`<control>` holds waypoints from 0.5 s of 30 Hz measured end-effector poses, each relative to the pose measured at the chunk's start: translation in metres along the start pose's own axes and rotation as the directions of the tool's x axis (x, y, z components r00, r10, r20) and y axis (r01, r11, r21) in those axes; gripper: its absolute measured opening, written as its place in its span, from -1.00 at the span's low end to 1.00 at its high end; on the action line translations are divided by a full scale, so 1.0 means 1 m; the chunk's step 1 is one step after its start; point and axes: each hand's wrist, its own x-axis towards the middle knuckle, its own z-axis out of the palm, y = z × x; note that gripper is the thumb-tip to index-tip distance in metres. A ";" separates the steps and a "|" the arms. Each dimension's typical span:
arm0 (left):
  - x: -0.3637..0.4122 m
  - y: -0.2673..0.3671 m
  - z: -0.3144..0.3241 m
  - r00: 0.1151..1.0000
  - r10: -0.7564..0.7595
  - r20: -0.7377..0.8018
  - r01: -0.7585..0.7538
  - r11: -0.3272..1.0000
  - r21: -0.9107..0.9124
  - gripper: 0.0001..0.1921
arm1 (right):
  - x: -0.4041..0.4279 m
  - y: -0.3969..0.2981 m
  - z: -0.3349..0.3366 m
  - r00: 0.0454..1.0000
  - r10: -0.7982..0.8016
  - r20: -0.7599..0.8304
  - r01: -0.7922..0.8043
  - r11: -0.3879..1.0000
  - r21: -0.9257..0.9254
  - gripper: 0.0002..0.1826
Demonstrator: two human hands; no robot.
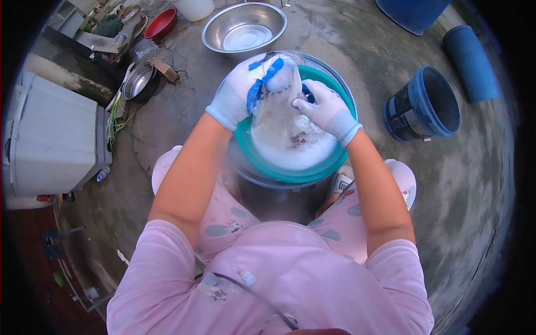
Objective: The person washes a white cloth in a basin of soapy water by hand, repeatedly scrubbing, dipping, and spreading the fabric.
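Observation:
Both hands wear white fabric gloves with blue patches on the palm side. My left hand [240, 86] grips the upper left part of a wet, pale piece of cloth [272, 104], raised over a green plastic basin [247, 144]. At the cloth's right edge, my right hand [324, 102] pinches it between thumb and fingers. The cloth's lower part hangs into white suds [289, 157], where a small dark reddish patch shows. The green basin rests inside a larger metal-coloured basin [268, 183] between the knees. What lies beneath the suds is hidden.
A stainless steel basin [213, 42] stands just beyond. Farther left are a red basin [161, 24], a metal bowl [138, 79], a brick [164, 69] and a white cabinet-like box [54, 134]. At right stand a blue bucket [412, 106] and a blue drum [471, 63].

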 end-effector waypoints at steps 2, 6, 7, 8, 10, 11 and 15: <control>0.000 -0.004 -0.003 1.000 0.024 0.000 -0.024 0.999 -0.049 -0.70 | 0.009 0.009 -0.001 0.998 0.055 0.041 -0.048 0.986 -0.158 -0.69; 0.001 -0.004 -0.014 0.998 0.033 -0.048 -0.044 0.963 -0.267 -0.68 | 0.015 0.017 -0.024 0.993 0.112 -0.032 -0.091 0.921 0.379 -0.78; 0.003 -0.001 -0.017 0.996 -0.054 -0.067 0.023 0.917 -0.397 -0.68 | 0.018 0.022 -0.027 0.995 0.099 -0.015 -0.079 0.865 0.496 -0.79; 0.004 -0.004 -0.023 0.993 -0.108 -0.056 0.072 0.892 -0.446 -0.65 | 0.016 0.027 -0.027 0.995 0.096 -0.018 -0.075 0.866 0.495 -0.79; 0.005 -0.011 -0.030 0.992 -0.122 -0.016 0.097 0.855 -0.510 -0.63 | 0.011 0.018 -0.031 0.995 -0.015 -0.103 0.035 0.981 0.192 -0.80; 0.005 -0.014 -0.032 0.990 -0.136 0.025 0.126 0.811 -0.571 -0.60 | 0.012 0.015 -0.032 0.994 -0.019 -0.104 0.039 0.981 0.191 -0.80; 0.004 -0.012 -0.028 0.998 -0.062 -0.004 0.046 0.778 -0.626 -0.53 | 0.012 0.018 -0.033 0.986 0.148 -0.071 -0.143 0.987 0.071 -0.83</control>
